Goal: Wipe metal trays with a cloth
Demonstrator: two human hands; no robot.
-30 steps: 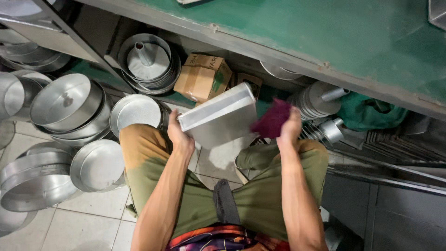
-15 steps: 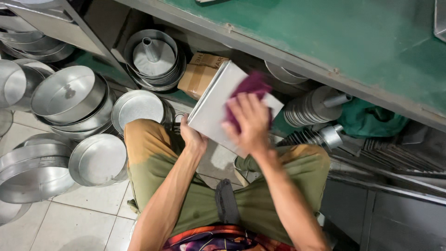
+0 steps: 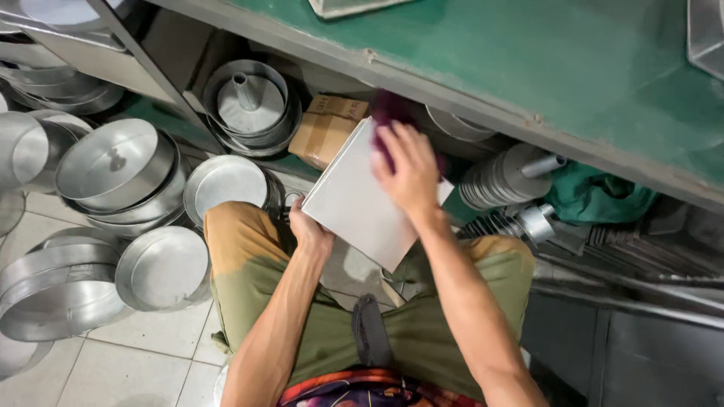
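L hand (image 3: 309, 230) grips square tray (image 3: 362, 200) at 7 o'clock edge; R hand (image 3: 411, 169) presses purple cloth (image 3: 388, 113) at 1 o'clock. Best keep tray braced, wipe w/ even strokes.

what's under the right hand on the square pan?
A dark purple cloth shows past the right hand, pressed on the square pan. The left hand grips the pan's lower edge. The palm hides the rest of the cloth.

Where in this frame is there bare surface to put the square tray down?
Bare green tabletop above the tray; bare floor tiles below the round pans, beside the left knee. Crowded: the lower shelf, with stacked pans, a cardboard box and a green cloth.
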